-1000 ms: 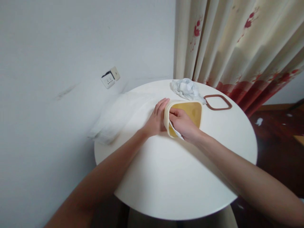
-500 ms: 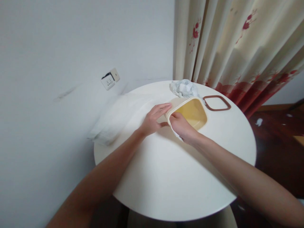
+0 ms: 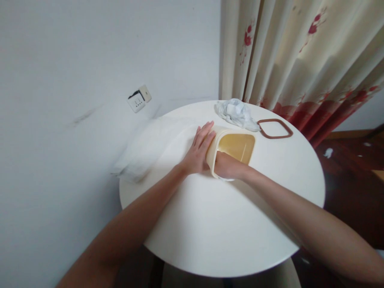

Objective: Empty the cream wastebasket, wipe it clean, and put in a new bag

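A cream plastic container (image 3: 237, 146) with a yellow inside lies tipped on its side on the round white table (image 3: 222, 224), its opening turned towards me. My left hand (image 3: 199, 150) lies flat against the container's left outer wall, fingers stretched out. My right hand (image 3: 226, 166) reaches into the near corner of the opening; its fingers are curled and a white cloth shows under it at the rim. Most of those fingers are hidden by the container.
A crumpled pale cloth (image 3: 237, 113) and a brown square sealing ring (image 3: 275, 129) lie at the table's far side by the flowered curtain (image 3: 300, 56). A folded white sheet (image 3: 150, 146) hangs over the table's left edge. A wall socket (image 3: 138, 99) sits behind it.
The container has been turned back so its opening faces me more squarely. My right hand has gone deeper into the near corner, and my left hand has flattened against the side.
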`<state>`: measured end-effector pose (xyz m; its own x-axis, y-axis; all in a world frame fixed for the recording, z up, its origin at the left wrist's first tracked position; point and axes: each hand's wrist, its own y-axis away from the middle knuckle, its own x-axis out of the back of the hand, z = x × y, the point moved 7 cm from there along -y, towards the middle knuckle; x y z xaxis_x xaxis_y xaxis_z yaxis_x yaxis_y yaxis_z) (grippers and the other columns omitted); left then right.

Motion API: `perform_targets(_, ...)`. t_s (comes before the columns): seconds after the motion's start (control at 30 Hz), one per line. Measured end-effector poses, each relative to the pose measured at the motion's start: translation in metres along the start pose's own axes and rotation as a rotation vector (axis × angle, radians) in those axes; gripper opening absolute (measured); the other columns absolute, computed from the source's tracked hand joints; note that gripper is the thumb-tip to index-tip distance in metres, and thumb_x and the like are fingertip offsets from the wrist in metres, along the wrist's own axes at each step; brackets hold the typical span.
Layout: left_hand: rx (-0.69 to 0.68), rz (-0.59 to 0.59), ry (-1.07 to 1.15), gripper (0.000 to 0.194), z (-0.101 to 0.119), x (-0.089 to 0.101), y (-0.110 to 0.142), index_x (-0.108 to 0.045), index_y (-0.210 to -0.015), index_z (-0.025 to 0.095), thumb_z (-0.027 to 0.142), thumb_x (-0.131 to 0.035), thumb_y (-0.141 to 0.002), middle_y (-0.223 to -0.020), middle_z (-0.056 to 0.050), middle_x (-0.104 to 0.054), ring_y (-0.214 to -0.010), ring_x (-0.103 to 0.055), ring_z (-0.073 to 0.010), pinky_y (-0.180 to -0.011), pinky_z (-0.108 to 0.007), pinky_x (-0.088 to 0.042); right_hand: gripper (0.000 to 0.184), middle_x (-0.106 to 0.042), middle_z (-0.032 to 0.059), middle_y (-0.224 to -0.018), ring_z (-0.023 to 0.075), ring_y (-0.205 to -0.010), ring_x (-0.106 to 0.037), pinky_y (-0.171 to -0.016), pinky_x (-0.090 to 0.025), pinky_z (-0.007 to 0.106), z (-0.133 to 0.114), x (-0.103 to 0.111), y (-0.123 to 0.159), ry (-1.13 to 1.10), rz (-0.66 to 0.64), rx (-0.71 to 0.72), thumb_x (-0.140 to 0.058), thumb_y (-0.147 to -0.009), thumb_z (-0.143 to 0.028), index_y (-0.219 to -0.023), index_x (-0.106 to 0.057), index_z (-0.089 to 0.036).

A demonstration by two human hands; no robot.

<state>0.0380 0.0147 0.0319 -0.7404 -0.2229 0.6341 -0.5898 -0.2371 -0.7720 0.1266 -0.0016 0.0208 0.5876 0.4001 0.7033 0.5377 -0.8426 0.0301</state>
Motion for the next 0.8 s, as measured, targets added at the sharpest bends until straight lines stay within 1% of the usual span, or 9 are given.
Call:
perform_targets(0.07,-0.021,0.002,0.01,0.111,0.001,-0.001,0.001,-0.003,-0.166,0.025,0.072,-0.062,-0.085,-0.174,-0.019,-0.01,-0.16,-0.016,-0.0421,-0.127,-0.071,-0.013,0.017,-0.075,0.0209,-0.11,0.0292,-0.102,-0.068,-0.089,-0.049,0.035,0.002,-0.001,-0.001,0.081,-0.03,-0.022,-0.056,-0.087,-0.016,-0.092,-0.072,-0.011)
perform_targets(0.2,-0.021,0.01,0.031,0.111,0.0,-0.001,0.0,-0.006,-0.165,0.025,0.071,-0.065,-0.083,-0.169,-0.02,-0.023,-0.157,-0.025,-0.0419,-0.127,-0.07,-0.017,0.02,-0.074,0.023,-0.117,0.0294,-0.103,-0.07,-0.086,-0.049,0.033,-0.001,0.001,0.002,0.185,-0.047,-0.04,-0.055,-0.09,-0.016,-0.099,-0.072,-0.01)
perform_targets(0.3,-0.007,0.019,0.029,0.109,-0.002,0.001,0.0,-0.01,-0.165,0.024,0.068,-0.066,-0.083,-0.164,-0.02,-0.03,-0.154,-0.03,-0.0412,-0.127,-0.069,-0.02,0.023,-0.074,0.0237,-0.113,0.0287,-0.098,-0.071,-0.079,-0.048,0.032,-0.004,0.004,0.007,0.263,-0.06,-0.086,-0.052,-0.091,-0.015,-0.102,-0.071,-0.008)
perform_targets(0.43,0.008,0.027,0.027,0.109,-0.004,0.002,0.0,-0.012,-0.164,0.022,0.068,-0.068,-0.082,-0.161,-0.022,-0.032,-0.153,-0.032,-0.0413,-0.127,-0.067,-0.023,0.024,-0.075,0.0234,-0.104,0.026,-0.085,-0.07,-0.067,-0.043,0.031,-0.006,0.006,0.014,0.318,-0.086,-0.138,-0.049,-0.09,-0.014,-0.101,-0.07,-0.007)
perform_targets(0.53,0.018,0.041,0.029,0.108,-0.004,0.004,-0.001,-0.013,-0.164,0.022,0.066,-0.067,-0.083,-0.16,-0.022,-0.033,-0.152,-0.033,-0.0409,-0.126,-0.065,-0.026,0.021,-0.075,0.0205,-0.099,0.0232,-0.08,-0.067,-0.066,-0.042,0.03,-0.011,0.005,0.015,0.265,-0.099,-0.084,-0.049,-0.088,-0.013,-0.097,-0.068,-0.01)
perform_targets(0.6,0.025,0.042,0.028,0.108,-0.004,0.005,-0.001,-0.012,-0.164,0.021,0.067,-0.067,-0.082,-0.16,-0.022,-0.033,-0.151,-0.034,-0.0412,-0.126,-0.065,-0.027,0.02,-0.074,0.0178,-0.095,0.022,-0.078,-0.064,-0.068,-0.042,0.03,-0.014,0.004,0.013,0.188,-0.105,-0.036,-0.047,-0.088,-0.014,-0.094,-0.066,-0.011)
perform_targets(0.67,0.033,0.041,0.029,0.109,-0.004,0.005,-0.001,-0.013,-0.163,0.02,0.069,-0.066,-0.082,-0.16,-0.022,-0.033,-0.151,-0.035,-0.0418,-0.126,-0.065,-0.027,0.02,-0.073,0.016,-0.092,0.0218,-0.077,-0.062,-0.069,-0.043,0.031,-0.012,0.002,0.01,0.118,-0.098,-0.016,-0.046,-0.088,-0.014,-0.093,-0.065,-0.012)
perform_targets(0.73,0.033,0.037,0.032,0.106,-0.004,0.004,0.0,-0.013,-0.163,0.022,0.069,-0.064,-0.084,-0.16,-0.021,-0.033,-0.151,-0.034,-0.0417,-0.126,-0.065,-0.028,0.019,-0.073,0.0155,-0.093,0.0222,-0.079,-0.062,-0.072,-0.045,0.032,-0.008,0.0,0.006,0.078,-0.072,-0.012,-0.046,-0.086,-0.015,-0.093,-0.064,-0.013)
perform_targets(0.8,0.028,0.038,0.037,0.099,-0.004,0.003,0.0,-0.014,-0.163,0.024,0.064,-0.063,-0.087,-0.161,-0.02,-0.033,-0.152,-0.034,-0.0404,-0.126,-0.065,-0.028,0.018,-0.073,0.0161,-0.097,0.0232,-0.083,-0.063,-0.076,-0.047,0.033,-0.004,-0.001,0.003,0.06,-0.047,-0.003,-0.048,-0.085,-0.016,-0.094,-0.063,-0.014)
